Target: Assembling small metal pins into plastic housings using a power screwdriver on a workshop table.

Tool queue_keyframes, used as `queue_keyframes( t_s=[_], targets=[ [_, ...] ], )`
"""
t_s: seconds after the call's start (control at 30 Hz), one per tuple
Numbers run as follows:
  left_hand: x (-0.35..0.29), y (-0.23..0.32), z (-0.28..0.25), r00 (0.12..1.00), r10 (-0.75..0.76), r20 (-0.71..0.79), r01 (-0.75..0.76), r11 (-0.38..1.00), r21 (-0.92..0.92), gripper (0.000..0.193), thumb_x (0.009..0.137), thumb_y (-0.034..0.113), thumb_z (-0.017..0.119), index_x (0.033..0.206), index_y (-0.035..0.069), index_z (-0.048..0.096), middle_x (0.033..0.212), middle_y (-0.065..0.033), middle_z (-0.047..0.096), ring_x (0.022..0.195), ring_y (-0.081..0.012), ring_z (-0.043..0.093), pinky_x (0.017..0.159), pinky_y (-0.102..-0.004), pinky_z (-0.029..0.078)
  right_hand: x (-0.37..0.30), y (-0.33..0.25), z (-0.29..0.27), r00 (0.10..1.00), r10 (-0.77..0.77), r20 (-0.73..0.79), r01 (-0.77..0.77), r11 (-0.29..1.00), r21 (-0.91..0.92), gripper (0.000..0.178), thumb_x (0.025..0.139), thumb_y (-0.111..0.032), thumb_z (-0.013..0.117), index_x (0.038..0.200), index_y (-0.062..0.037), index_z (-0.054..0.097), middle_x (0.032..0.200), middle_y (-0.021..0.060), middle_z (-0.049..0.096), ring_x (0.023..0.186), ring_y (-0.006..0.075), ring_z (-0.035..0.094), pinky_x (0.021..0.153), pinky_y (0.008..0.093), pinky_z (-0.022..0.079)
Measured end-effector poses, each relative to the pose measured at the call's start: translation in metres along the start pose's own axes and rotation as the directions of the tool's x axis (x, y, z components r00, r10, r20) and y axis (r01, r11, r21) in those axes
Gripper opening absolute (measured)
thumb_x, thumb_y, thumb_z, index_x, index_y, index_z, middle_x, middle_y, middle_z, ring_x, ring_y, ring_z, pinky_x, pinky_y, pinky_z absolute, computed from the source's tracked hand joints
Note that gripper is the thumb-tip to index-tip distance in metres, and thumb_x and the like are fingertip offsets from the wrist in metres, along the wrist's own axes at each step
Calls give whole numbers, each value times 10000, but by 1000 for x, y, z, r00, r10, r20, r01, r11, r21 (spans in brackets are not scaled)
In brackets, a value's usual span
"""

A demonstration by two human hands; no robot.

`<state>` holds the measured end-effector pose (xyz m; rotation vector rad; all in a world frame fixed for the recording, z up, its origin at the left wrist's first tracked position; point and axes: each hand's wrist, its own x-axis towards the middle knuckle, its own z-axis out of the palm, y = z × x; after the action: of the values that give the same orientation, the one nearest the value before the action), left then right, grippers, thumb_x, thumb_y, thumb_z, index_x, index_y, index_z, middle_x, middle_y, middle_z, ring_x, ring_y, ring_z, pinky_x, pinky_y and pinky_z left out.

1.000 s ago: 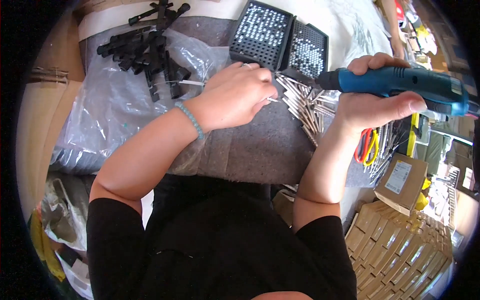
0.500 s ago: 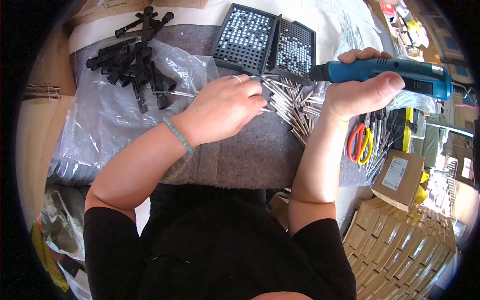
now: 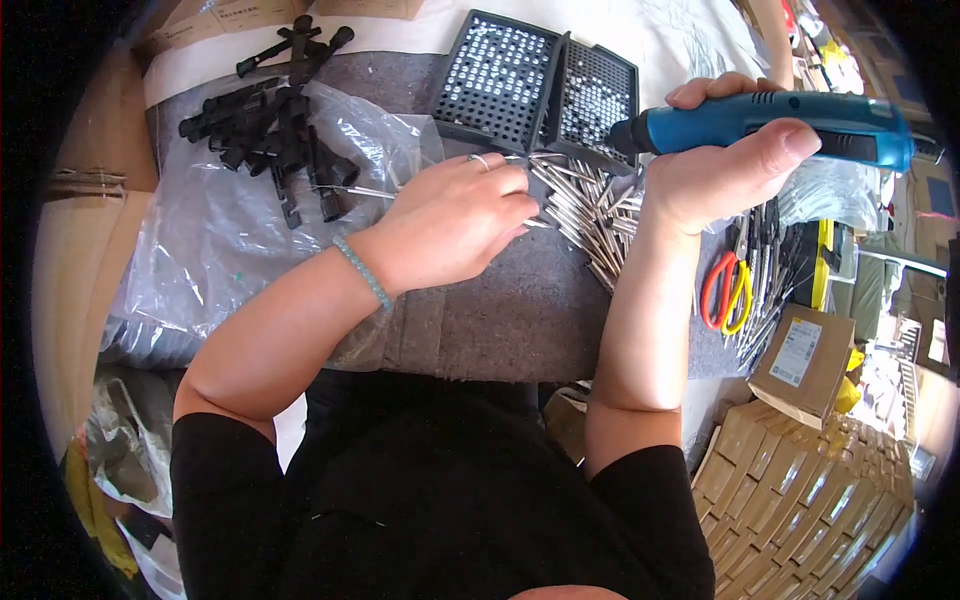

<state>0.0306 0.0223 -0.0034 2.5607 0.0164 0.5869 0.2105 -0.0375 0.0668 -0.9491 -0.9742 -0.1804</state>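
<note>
In my closed right hand is a blue electric screwdriver with a black nose. It lies nearly level, its nose over the near right part of the smaller black tray of small silver pieces. My left hand is closed on thin metal rods, whose ends stick out to its left. Its fingertips are partly hidden. To its right lies a heap of loose metal rods. A larger black tray, holding rows of small silver pieces, adjoins the smaller one.
Black plastic parts lie piled on a clear plastic bag at the left. On the right are red-and-yellow-handled scissors, more slim metal tools and a small carton. Stacked brown cartons stand below the table.
The screwdriver's nose has shifted slightly left and up, further over the smaller tray. My left hand stays in nearly the same spot, still holding the rods.
</note>
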Motion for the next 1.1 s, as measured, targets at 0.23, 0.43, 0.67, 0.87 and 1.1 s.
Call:
queue_keyframes(
  t_s=[0.23,0.43,0.67,0.87,1.1],
  targets=[
    [0,0,0,1000,14,4,-14,1000,3,159,758,117,674,903,59,647,891,-56,577,870,-242,565,741,-347,487,16,-5,44,995,15,104,-4,994,-105,676,838,-712,434,946,-45,468,678,95,552,500,198,567,448,280,474],
    [-1,-1,2,1000,1,31,-2,1000,14,159,758,134,662,902,68,646,908,-46,563,898,-228,561,760,-338,485,11,20,57,989,45,140,-32,996,-89,636,870,-638,468,920,-5,438,652,107,531,477,192,562,427,278,471],
    [-2,-1,2,999,-12,34,11,999,37,152,757,134,653,896,72,648,907,-38,565,910,-218,557,766,-333,481,5,24,61,990,85,115,-80,995,-52,637,859,-631,497,926,-2,427,663,107,525,475,193,554,427,282,470],
    [-1,0,1,999,-11,47,9,999,46,148,761,136,648,894,73,647,903,-38,565,909,-219,556,768,-334,480,1,29,59,990,81,114,-89,994,61,437,892,-449,574,936,-43,416,621,82,550,458,150,547,435,249,432],
    [-1,0,-1,999,-19,36,18,999,27,150,761,136,656,894,69,645,911,-44,571,908,-222,562,767,-334,485,0,29,60,992,62,114,-59,998,-35,544,878,-566,517,896,-26,449,664,106,536,481,198,560,420,291,464]
  ],
)
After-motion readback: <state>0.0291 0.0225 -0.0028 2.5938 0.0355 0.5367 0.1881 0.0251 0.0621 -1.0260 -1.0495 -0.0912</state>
